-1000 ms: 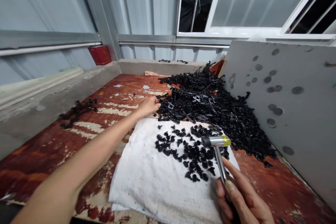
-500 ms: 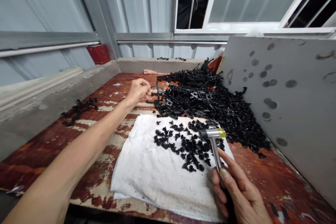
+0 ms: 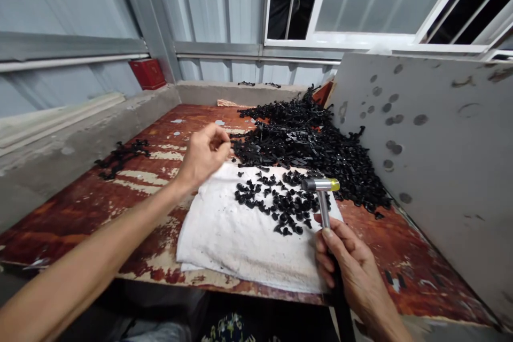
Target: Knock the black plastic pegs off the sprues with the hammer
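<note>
Hammer gripped in R hand, pointing fwd; blk parts pile just R of curled L hand, can't tell if holding.

- Shines like smooth, bare metal along the shank and mid-head of the hammer; looks matt black, rubber or plastic, at one end, glossy yellow plastic at the other.
- Looks like black plastic, with glossy glints, across the heaped parts and small pieces.
- Seems soft and matt in the white cloth.
- Resembles coated wood, worn and flaking, on the red-brown surface.
- Appears as ribbed sheet metal on the wall.
- Looks rough, matt, concrete-like along the ledge.
</note>
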`<state>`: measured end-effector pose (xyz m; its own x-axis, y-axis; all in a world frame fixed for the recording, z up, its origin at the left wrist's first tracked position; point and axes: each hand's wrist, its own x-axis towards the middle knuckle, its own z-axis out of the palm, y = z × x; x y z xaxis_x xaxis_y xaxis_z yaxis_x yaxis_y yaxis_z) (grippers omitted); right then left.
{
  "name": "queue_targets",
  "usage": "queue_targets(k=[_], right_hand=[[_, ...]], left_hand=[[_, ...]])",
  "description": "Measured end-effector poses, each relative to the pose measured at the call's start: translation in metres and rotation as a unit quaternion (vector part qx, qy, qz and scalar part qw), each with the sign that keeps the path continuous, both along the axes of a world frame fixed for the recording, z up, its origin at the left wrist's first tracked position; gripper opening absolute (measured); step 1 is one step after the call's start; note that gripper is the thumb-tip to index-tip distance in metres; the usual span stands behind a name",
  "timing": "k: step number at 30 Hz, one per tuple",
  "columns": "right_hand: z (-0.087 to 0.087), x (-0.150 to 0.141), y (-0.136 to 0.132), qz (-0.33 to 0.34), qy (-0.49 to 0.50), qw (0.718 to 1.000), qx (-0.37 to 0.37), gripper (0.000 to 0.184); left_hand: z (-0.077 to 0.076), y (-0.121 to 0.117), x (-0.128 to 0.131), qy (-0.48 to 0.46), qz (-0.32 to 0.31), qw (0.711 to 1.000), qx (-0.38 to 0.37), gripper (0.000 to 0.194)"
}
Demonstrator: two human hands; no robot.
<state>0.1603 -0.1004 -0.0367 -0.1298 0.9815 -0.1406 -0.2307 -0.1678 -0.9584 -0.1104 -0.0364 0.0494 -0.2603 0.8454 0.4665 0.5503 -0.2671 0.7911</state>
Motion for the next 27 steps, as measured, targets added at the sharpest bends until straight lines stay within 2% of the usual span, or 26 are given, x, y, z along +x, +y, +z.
queue_targets(k=[2, 6, 7, 10, 13, 15, 17, 18, 20, 22, 24, 27], right_hand=[[0.001, -0.001, -0.003, 0.023, 0.02, 1.0, -0.004, 0.044], [0.012, -0.011, -0.016, 0.104, 0.104, 0.989, -0.02, 0.051], [0.016, -0.015, -0.02, 0.125, 0.117, 0.985, -0.028, 0.051], [0.026, -0.026, -0.029, 0.158, 0.097, 0.982, -0.038, 0.042], [0.027, -0.032, -0.034, 0.153, 0.018, 0.988, -0.002, 0.034], [0.023, -0.034, -0.035, 0.14, -0.044, 0.988, 0.039, 0.031], [0.019, -0.036, -0.036, 0.134, -0.096, 0.983, 0.077, 0.027], [0.017, -0.037, -0.036, 0.134, -0.115, 0.98, 0.093, 0.025], [0.014, -0.041, -0.037, 0.145, -0.134, 0.973, 0.117, 0.023], [0.011, -0.046, -0.039, 0.168, -0.129, 0.969, 0.124, 0.023], [0.007, -0.051, -0.04, 0.193, -0.111, 0.969, 0.106, 0.024], [0.004, -0.057, -0.04, 0.218, -0.071, 0.972, 0.059, 0.027]], left_hand=[[-0.008, -0.036, 0.017, 0.07, -0.031, 0.997, 0.009, 0.008], [-0.04, -0.096, 0.039, 0.16, -0.22, 0.961, 0.04, 0.013], [-0.05, -0.106, 0.04, 0.171, -0.245, 0.952, 0.061, 0.015], [-0.074, -0.122, 0.038, 0.2, -0.258, 0.938, 0.113, 0.021], [-0.079, -0.126, 0.034, 0.206, -0.296, 0.923, 0.136, 0.02], [-0.072, -0.125, 0.034, 0.169, -0.273, 0.944, 0.072, 0.013], [-0.061, -0.121, 0.034, 0.077, -0.213, 0.972, -0.062, 0.008], [-0.056, -0.118, 0.034, 0.016, -0.189, 0.971, -0.143, 0.013], [-0.05, -0.109, 0.035, -0.107, -0.191, 0.934, -0.282, 0.025], [-0.047, -0.102, 0.037, -0.21, -0.231, 0.88, -0.359, 0.032], [-0.048, -0.098, 0.04, -0.289, -0.259, 0.841, -0.377, 0.039], [-0.049, -0.098, 0.043, -0.358, -0.246, 0.822, -0.369, 0.043]])
